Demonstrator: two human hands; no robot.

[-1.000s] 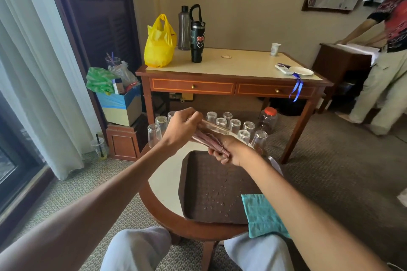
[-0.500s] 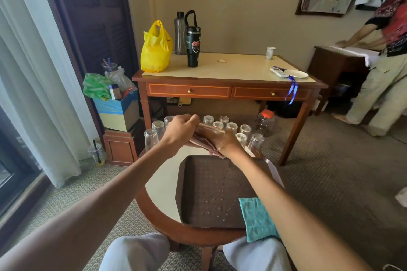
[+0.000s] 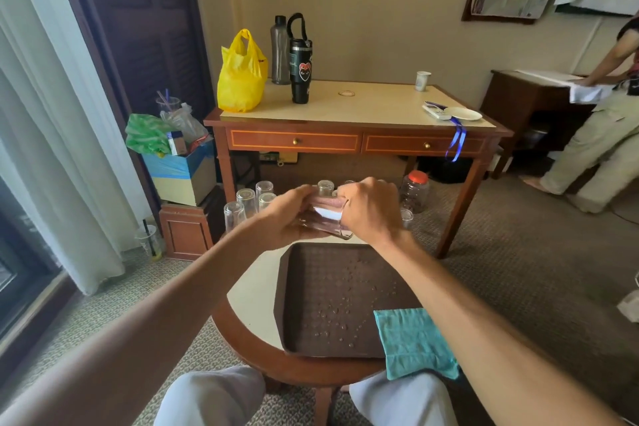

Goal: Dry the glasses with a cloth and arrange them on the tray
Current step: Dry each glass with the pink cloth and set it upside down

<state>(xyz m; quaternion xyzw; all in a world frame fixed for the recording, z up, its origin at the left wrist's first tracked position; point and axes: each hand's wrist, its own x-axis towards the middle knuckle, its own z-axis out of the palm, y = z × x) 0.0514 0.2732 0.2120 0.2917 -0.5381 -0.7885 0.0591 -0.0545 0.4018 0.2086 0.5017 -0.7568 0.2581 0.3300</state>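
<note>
1. Clear glass (image 3: 325,223) lying sideways, gripped at one end by left hand (image 3: 287,214), at the other by right hand (image 3: 371,209) (fingers of both curled round it).
2. Just below the hands: brown tray (image 3: 294,287), dotted with droplets.
3. Nearer, under the right forearm: teal cloth (image 3: 411,342).
4. Beyond the left hand: upturned glasses (image 3: 246,199) in a cluster.

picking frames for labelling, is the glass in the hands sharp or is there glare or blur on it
Head view: the glass held by the left hand and right hand looks slightly smeared and carries a white glare patch; the wide lens stretches the frame edges; soft daylight leaves the tray evenly lit.
</note>
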